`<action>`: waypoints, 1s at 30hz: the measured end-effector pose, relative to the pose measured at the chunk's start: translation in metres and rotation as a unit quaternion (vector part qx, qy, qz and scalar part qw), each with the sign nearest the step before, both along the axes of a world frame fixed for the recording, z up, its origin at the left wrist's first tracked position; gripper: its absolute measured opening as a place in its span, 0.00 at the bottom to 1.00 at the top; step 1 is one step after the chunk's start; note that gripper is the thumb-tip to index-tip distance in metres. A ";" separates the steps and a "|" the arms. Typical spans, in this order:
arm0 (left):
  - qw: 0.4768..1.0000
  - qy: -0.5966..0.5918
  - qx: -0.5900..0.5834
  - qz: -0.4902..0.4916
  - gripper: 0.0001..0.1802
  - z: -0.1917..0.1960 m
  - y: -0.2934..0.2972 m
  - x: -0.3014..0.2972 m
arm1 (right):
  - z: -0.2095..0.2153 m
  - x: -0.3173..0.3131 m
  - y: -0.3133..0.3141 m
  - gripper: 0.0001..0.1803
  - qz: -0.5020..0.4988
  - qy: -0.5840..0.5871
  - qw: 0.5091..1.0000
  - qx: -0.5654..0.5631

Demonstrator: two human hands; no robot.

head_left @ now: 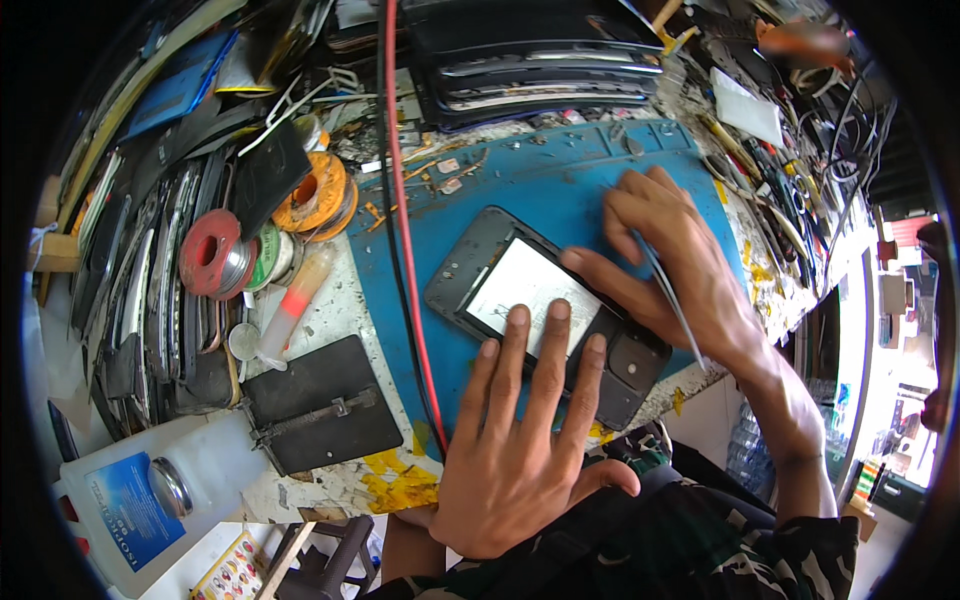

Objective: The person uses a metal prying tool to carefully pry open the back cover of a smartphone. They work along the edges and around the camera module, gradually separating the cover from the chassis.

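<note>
An opened phone (462, 262) lies at a slant on a blue work mat (545, 170), its inside facing up. A white battery (522, 278) sits in its frame. My left hand (515, 450) is spread out, its fingertips on the battery and the phone's lower edge. At the phone's right side is my right hand (690, 265), fingers curled, with metal tweezers (668, 298) lying across the palm and pointing back toward me. The right thumb reaches the battery's upper right edge. Part of the phone's lower half is hidden under my left fingers.
Red and black cables (398, 180) cross the mat left of the phone. Solder spools (212, 252), a black panel (322, 405) and a large white bottle (215, 470) stand left. Stacked devices (545, 75) fill the back; hand tools (765, 170) crowd the right.
</note>
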State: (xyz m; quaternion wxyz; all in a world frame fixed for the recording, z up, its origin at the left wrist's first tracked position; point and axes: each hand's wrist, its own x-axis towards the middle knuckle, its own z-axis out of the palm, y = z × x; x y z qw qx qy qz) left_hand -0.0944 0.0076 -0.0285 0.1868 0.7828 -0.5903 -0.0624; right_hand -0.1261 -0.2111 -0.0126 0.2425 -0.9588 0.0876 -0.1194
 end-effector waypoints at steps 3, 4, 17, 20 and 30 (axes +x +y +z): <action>1.000 0.006 -0.001 0.001 0.57 0.000 0.000 0.001 | -0.002 -0.001 -0.002 0.24 0.002 0.012 1.000 0.006; 1.000 0.001 -0.001 0.002 0.57 -0.001 -0.001 0.001 | -0.005 0.003 -0.004 0.24 0.026 -0.021 0.999 -0.004; 1.000 -0.010 0.002 0.002 0.58 0.001 -0.003 0.001 | -0.007 0.018 -0.010 0.24 0.059 -0.041 0.997 -0.014; 1.000 -0.011 0.002 0.008 0.59 0.002 -0.003 0.000 | -0.006 0.012 -0.011 0.24 0.044 -0.018 0.999 -0.007; 1.000 -0.020 -0.017 0.009 0.59 0.000 -0.005 -0.001 | -0.014 0.022 -0.018 0.23 0.065 -0.074 0.995 -0.011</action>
